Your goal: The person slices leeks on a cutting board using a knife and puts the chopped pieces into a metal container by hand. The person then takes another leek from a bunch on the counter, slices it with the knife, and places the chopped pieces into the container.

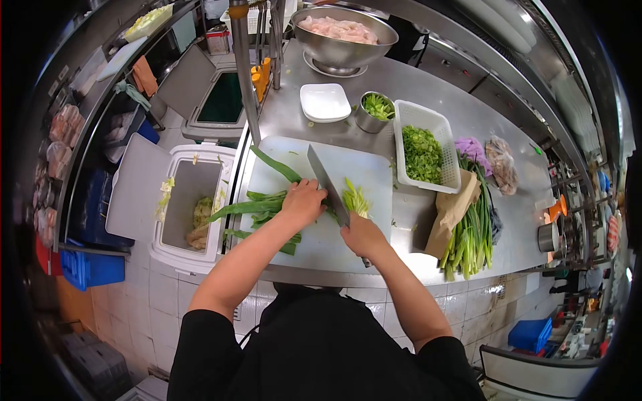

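On the white cutting board [371, 170] lie long green leek leaves [251, 207], their ends reaching past the board's left edge. My left hand [304, 202] presses down on them with its fingers curled. In my right hand [363, 235] is the handle of a large kitchen knife [326, 180], whose blade points away from me, close beside my left fingers. Thin cut strips of leek [356, 198] form a small pile just right of the blade. Where the edge meets the leaves is hidden by the blade and my left hand.
Beyond the board stand white square dishes [325, 102], a metal cup of cut greens [374, 112] and a big bowl of raw meat [342, 33]. To the right are a white basket of chopped greens [424, 150] and bundled green stalks [470, 244]. An open bin [194, 200] is at the left.
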`<state>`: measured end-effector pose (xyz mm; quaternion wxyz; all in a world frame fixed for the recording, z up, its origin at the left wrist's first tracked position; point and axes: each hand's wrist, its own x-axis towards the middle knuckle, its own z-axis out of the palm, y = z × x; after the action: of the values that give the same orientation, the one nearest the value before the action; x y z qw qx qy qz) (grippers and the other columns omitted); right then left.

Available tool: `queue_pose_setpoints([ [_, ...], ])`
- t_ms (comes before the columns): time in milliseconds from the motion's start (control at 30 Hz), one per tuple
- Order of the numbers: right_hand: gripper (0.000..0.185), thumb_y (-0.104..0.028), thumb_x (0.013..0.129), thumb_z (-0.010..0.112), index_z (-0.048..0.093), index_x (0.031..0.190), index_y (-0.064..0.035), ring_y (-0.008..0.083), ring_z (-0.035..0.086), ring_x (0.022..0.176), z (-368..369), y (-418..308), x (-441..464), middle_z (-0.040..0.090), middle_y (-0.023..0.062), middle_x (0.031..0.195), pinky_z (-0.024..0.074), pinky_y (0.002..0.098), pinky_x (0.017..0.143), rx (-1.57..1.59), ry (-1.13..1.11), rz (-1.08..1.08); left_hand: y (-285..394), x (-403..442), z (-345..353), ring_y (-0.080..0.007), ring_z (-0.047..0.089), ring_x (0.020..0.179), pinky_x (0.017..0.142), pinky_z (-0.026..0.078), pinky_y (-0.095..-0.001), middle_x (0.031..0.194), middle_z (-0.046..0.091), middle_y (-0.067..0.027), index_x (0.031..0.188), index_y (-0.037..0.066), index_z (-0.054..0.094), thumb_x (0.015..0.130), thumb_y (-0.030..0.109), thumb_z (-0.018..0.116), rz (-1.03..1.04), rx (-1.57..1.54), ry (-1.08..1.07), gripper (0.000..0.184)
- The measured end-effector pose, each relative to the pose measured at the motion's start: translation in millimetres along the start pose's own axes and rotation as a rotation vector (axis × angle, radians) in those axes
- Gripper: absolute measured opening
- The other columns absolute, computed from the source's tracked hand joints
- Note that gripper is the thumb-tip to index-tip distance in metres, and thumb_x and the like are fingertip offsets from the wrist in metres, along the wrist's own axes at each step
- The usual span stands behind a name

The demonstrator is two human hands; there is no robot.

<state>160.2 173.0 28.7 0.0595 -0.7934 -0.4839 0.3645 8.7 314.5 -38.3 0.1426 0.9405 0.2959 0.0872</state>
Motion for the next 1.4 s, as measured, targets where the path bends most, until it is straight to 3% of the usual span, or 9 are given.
queue_pose_setpoints([
  [100, 0.034, -0.023, 0.094, 0.053, 0.056, 0.115, 0.0039, 0.0348, 0.071, 0.060, -10.6, -2.5, 12.0, 0.071, 0.0242, 0.080, 0.0580, 0.0483, 0.066, 0.131, -0.031, -0.037, -4.4, -2.7, 6.4, -0.0295, 0.058, 0.113, 0.096, 0.048, -0.0490, 0.107, 0.062, -0.0078, 0.107, 0.013, 0.074, 0.085, 0.021, 0.076, 0.022, -0.025, 0.035, 0.023],
  [367, 0.037, -0.020, 0.095, 0.054, 0.053, 0.121, 0.0060, 0.0324, 0.069, 0.054, -3.1, -6.5, 14.7, 0.071, 0.0254, 0.081, 0.0576, 0.0448, 0.057, 0.105, -0.009, -0.032, -8.2, -0.3, 10.9, -0.0305, 0.059, 0.107, 0.092, 0.050, -0.0455, 0.100, 0.062, -0.0074, 0.097, 0.011, 0.075, 0.083, 0.007, 0.069, 0.038, -0.099, 0.112, 0.015],
  [567, 0.037, -0.019, 0.095, 0.054, 0.053, 0.123, 0.0040, 0.0321, 0.067, 0.052, -25.6, -28.5, 3.5, 0.070, 0.0228, 0.077, 0.0571, 0.0449, 0.057, 0.139, -0.132, 0.006, -16.0, 0.3, 21.7, -0.0300, 0.059, 0.107, 0.091, 0.049, -0.0460, 0.102, 0.062, -0.0068, 0.104, 0.009, 0.073, 0.082, 0.009, 0.070, 0.049, -0.112, 0.146, 0.021],
  [633, 0.036, -0.020, 0.095, 0.053, 0.053, 0.123, 0.0032, 0.0313, 0.067, 0.051, 9.0, -21.3, 11.6, 0.069, 0.0217, 0.075, 0.0572, 0.0446, 0.059, 0.144, 0.066, -0.033, -14.0, -1.5, 20.0, -0.0303, 0.058, 0.108, 0.091, 0.048, -0.0463, 0.104, 0.062, -0.0073, 0.105, 0.009, 0.072, 0.083, 0.012, 0.072, 0.016, -0.079, 0.137, 0.022],
  [867, 0.042, -0.020, 0.093, 0.051, 0.055, 0.128, 0.0024, 0.0298, 0.067, 0.051, -7.9, -13.9, 19.2, 0.069, 0.0194, 0.074, 0.0572, 0.0445, 0.060, 0.209, 0.031, -0.017, -15.9, -0.7, -19.0, -0.0323, 0.054, 0.117, 0.098, 0.047, -0.0468, 0.112, 0.060, -0.0111, 0.106, 0.011, 0.072, 0.085, 0.024, 0.078, -0.107, -0.005, 0.061, 0.026],
  [1067, 0.043, -0.021, 0.093, 0.054, 0.052, 0.127, 0.0064, 0.0260, 0.065, 0.050, -46.2, -29.4, 3.4, 0.067, 0.0153, 0.073, 0.0549, 0.0417, 0.051, 0.136, -0.130, -0.027, -15.5, 3.6, 1.5, -0.0325, 0.055, 0.117, 0.101, 0.049, -0.0474, 0.112, 0.060, -0.0107, 0.108, 0.012, 0.073, 0.083, 0.021, 0.078, -0.043, -0.018, 0.061, 0.027],
  [1200, 0.042, -0.020, 0.093, 0.054, 0.052, 0.128, 0.0048, 0.0262, 0.065, 0.049, 0.7, -13.1, 18.4, 0.065, 0.0157, 0.070, 0.0547, 0.0413, 0.051, 0.097, 0.027, -0.032, -9.6, 3.1, 2.3, -0.0325, 0.055, 0.116, 0.100, 0.049, -0.0463, 0.112, 0.060, -0.0105, 0.108, 0.012, 0.073, 0.083, 0.019, 0.077, -0.043, -0.024, 0.060, 0.026],
  [1267, 0.042, -0.020, 0.095, 0.053, 0.053, 0.127, 0.0061, 0.0305, 0.069, 0.055, -10.7, -14.2, 28.8, 0.070, 0.0237, 0.078, 0.0573, 0.0445, 0.056, 0.167, 0.001, -0.069, -8.7, 1.6, 4.5, -0.0323, 0.055, 0.116, 0.099, 0.049, -0.0463, 0.112, 0.060, -0.0101, 0.108, 0.012, 0.073, 0.084, 0.015, 0.075, -0.037, -0.040, 0.066, 0.024],
  [1400, 0.041, -0.019, 0.095, 0.054, 0.052, 0.128, 0.0053, 0.0314, 0.069, 0.055, -46.9, -28.0, 7.3, 0.070, 0.0225, 0.078, 0.0573, 0.0447, 0.055, 0.145, -0.127, -0.044, -9.2, -0.2, 8.3, -0.0320, 0.055, 0.113, 0.098, 0.049, -0.0463, 0.110, 0.060, -0.0096, 0.109, 0.012, 0.073, 0.084, 0.012, 0.072, -0.033, -0.050, 0.069, 0.025],
])
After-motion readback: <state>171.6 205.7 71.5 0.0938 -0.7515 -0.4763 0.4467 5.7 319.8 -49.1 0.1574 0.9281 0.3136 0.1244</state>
